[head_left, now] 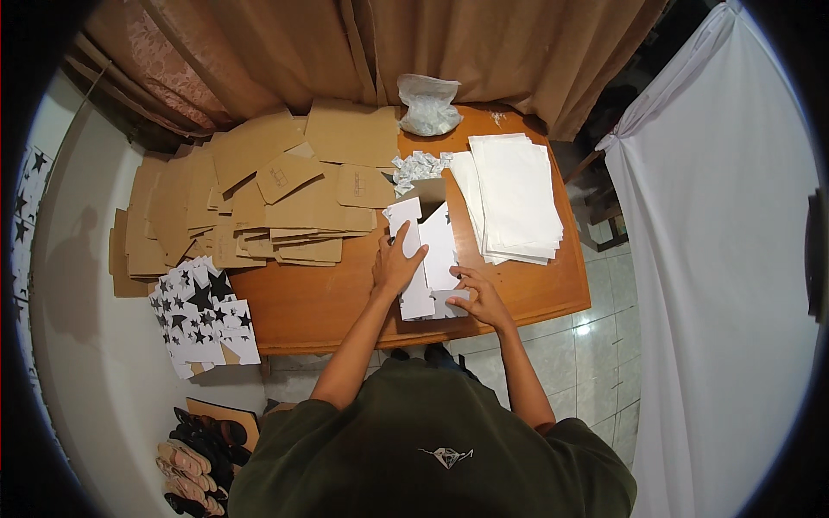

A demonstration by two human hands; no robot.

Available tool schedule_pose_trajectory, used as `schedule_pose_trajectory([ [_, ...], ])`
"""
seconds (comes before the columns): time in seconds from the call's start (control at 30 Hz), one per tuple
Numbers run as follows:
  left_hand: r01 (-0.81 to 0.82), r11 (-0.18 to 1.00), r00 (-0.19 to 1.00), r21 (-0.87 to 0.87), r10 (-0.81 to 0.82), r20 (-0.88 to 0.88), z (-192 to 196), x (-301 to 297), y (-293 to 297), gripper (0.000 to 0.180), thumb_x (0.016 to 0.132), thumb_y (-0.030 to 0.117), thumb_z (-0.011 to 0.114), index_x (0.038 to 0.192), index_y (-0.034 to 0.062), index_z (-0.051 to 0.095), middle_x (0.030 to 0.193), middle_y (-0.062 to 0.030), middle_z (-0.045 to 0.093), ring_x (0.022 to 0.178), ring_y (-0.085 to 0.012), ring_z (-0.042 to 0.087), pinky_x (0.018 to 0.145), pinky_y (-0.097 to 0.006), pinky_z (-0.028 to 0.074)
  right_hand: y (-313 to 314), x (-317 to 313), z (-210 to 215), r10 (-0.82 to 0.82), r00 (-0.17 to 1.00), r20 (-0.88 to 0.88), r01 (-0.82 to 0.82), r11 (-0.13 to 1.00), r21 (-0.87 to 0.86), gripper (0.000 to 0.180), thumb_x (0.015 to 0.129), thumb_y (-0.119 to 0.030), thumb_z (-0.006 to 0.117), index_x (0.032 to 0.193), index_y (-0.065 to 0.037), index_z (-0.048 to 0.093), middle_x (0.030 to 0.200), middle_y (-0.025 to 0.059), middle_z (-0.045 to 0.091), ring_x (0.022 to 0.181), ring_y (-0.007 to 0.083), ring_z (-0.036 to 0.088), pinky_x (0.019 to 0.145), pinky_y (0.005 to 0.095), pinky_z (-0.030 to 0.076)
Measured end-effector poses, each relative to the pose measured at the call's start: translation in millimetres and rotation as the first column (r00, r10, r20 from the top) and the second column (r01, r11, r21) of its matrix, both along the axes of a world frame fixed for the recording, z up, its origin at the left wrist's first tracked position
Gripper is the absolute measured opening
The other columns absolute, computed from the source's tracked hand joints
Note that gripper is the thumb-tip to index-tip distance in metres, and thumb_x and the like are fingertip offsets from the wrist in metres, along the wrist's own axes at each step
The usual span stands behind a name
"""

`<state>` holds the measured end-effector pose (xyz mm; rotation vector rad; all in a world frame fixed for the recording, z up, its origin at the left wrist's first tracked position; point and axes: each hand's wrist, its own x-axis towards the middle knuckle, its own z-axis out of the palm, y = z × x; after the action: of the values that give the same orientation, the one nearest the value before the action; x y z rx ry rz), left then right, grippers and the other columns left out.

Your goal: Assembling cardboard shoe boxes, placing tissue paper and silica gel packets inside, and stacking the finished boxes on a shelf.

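A white cardboard box (418, 281), partly folded with its panels raised, stands at the table's front edge. Black stars show on its patterned side, and a brown-grey flap sticks up at its far end. My left hand (397, 264) grips the long left panel, its index finger and thumb spread over the top. At the near right corner, my right hand (480, 300) holds the box's edge, with bent fingers by the side and the thumb at a small end flap. Parts of the fingertips are hidden by the panels.
Many flat brown cardboard pieces (285, 207) cover the table's left. White sheets (516, 198) are stacked right. Small white packets (419, 167) lie beyond the box, near a clear plastic bag (429, 108). Star-patterned sheets (203, 319) overhang the front left; shoes (194, 466) are below.
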<state>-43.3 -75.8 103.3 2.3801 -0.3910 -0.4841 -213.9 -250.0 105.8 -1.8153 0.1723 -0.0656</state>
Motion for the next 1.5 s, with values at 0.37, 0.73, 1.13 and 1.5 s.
schedule_pose_trajectory([
  [0.37,0.014,0.999,1.0,0.032,-0.014,0.016,3,2,-3,0.082,0.084,0.059,0.071,0.154,0.0289,0.039,0.142,-0.0246,0.044,0.122,-0.0469,0.056,0.097,-0.055,0.05,-13,-15,16,0.348,0.937,-0.024,-0.349,0.931,-0.108,0.016,0.075,-0.016,0.087,0.083,-0.009,0.075,0.154,0.0161,0.048,0.154,0.0378,0.02,0.123,0.0493,0.018],
  [0.73,0.265,0.949,0.843,0.171,-0.314,0.436,5,-33,22,0.056,0.1,0.041,0.056,0.153,0.0313,0.043,0.162,-0.0246,0.027,0.148,-0.0462,0.029,0.111,-0.077,0.013,5,-19,2,-0.05,0.999,-0.009,0.048,0.993,-0.107,0.024,0.087,-0.019,0.079,0.098,-0.003,0.064,0.133,0.0152,0.065,0.136,0.0326,0.051,0.114,0.0445,0.037],
  [1.13,0.494,0.866,0.817,0.076,-0.492,0.299,-23,-37,34,0.027,0.102,0.023,0.052,0.127,0.022,0.062,0.162,-0.0256,0.027,0.15,-0.0469,0.023,0.118,-0.067,0.021,33,-14,19,-0.017,0.999,0.051,0.041,0.859,-0.511,0.035,0.095,-0.034,0.068,0.115,-0.006,0.063,0.122,0.0091,0.063,0.118,0.0325,0.057,0.11,0.0647,0.026],
  [1.5,0.573,0.796,0.735,0.197,-0.605,0.307,-4,-33,43,0.02,0.099,0.031,0.06,0.115,0.0195,0.062,0.159,-0.0277,0.03,0.146,-0.0518,0.029,0.111,-0.079,0.019,50,7,9,-0.26,0.962,0.086,0.264,0.794,-0.547,0.039,0.084,-0.029,0.078,0.089,0.008,0.07,0.126,0.0244,0.058,0.106,0.0406,0.063,0.094,0.0465,0.05],
])
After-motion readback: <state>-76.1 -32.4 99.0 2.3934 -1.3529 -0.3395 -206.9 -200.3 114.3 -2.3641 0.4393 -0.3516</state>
